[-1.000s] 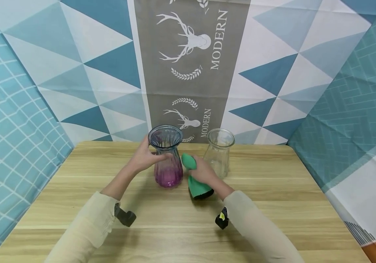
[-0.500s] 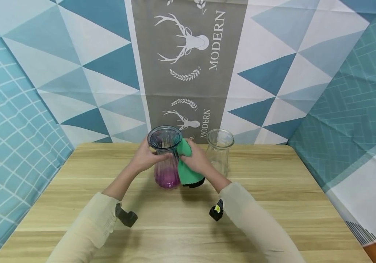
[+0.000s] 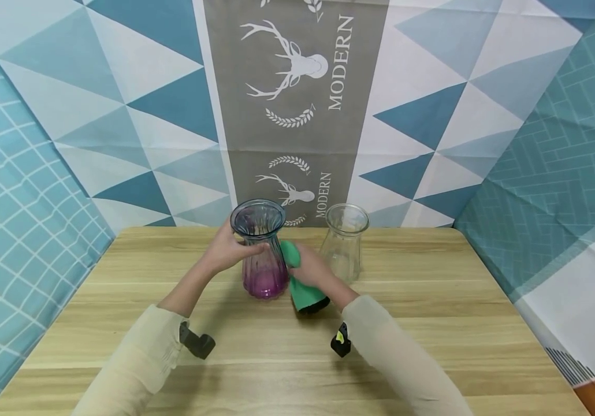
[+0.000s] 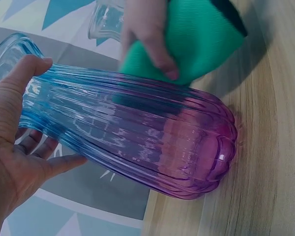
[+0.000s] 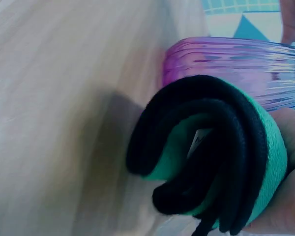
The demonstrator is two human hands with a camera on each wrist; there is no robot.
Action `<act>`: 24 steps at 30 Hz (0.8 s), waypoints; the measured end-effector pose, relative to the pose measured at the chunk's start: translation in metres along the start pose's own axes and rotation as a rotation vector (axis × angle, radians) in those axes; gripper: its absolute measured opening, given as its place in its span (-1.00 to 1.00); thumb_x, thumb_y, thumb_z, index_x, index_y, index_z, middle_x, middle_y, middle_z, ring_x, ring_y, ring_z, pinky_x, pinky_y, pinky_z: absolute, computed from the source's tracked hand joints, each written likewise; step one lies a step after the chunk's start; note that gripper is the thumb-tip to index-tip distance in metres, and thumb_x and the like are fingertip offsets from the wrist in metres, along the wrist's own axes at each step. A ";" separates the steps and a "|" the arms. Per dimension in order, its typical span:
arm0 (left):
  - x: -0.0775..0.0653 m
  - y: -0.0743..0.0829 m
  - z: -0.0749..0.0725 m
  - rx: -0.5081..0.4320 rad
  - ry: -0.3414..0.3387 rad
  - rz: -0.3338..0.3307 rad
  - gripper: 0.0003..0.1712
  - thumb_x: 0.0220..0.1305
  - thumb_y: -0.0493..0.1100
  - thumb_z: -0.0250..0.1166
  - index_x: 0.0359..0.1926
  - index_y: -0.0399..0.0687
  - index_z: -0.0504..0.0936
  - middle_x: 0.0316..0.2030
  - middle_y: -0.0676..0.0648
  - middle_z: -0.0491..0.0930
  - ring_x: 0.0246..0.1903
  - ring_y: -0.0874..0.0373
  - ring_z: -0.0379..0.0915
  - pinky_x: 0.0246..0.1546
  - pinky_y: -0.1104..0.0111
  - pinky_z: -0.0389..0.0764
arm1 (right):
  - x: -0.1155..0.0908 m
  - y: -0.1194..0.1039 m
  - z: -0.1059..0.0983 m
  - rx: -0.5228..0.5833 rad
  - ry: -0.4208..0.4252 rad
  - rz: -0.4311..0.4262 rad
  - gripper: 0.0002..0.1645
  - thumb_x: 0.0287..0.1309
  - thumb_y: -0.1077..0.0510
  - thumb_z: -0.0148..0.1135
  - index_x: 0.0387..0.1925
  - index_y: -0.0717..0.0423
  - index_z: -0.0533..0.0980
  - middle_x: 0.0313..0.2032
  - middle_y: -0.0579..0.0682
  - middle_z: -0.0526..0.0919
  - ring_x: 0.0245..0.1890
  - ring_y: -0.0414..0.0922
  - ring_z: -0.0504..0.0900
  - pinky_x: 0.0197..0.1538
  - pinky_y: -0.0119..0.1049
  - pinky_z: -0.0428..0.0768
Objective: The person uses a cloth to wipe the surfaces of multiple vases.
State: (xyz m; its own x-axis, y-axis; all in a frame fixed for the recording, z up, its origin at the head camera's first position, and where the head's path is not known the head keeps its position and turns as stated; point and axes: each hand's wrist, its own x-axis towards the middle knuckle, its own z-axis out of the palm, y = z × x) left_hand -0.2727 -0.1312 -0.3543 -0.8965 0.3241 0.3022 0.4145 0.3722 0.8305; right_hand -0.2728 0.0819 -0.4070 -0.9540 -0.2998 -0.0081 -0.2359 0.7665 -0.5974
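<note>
The fingers [image 4: 32, 73] of the left hand [image 3: 227, 249] are curled round the narrow neck of the purple vase [image 3: 262, 248], thumb at the front, and the vase is held upright on the tabletop [image 3: 432, 323] toward its far edge. The fingers [image 4: 157, 49] of the right hand [image 3: 312, 268] are closed round a folded green cloth [image 3: 305, 292], which is pressed flat against the vase's ribbed right side; the cloth's black backing is seen rolled inward from the right wrist view. The step in hand is judged to be the wiping of the outer glass. Next, a steady neck hold is called for while the cloth is drawn over the ribs and the body turned to bring fresh glass round. A clear vase [image 3: 344, 240] stands just behind the right hand, so room there is tight.
</note>
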 end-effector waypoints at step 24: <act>0.001 -0.002 -0.001 0.007 -0.013 0.001 -0.02 -0.08 -0.09 0.51 0.34 0.11 0.18 0.24 -0.08 0.33 0.32 -0.04 0.15 0.34 -0.10 0.12 | 0.016 -0.025 -0.041 0.259 0.177 -0.131 -0.26 0.14 0.20 0.20 0.35 -0.01 0.20 0.09 0.12 0.49 -0.08 0.03 0.53 -0.10 -0.10 0.56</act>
State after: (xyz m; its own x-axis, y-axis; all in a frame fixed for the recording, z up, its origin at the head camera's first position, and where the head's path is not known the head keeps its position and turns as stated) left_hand -0.2750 -0.1327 -0.3551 -0.8939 0.3359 0.2969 0.4166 0.3778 0.8268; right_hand -0.2899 0.0809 -0.3596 -0.9413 -0.2659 0.2082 -0.3256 0.5511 -0.7683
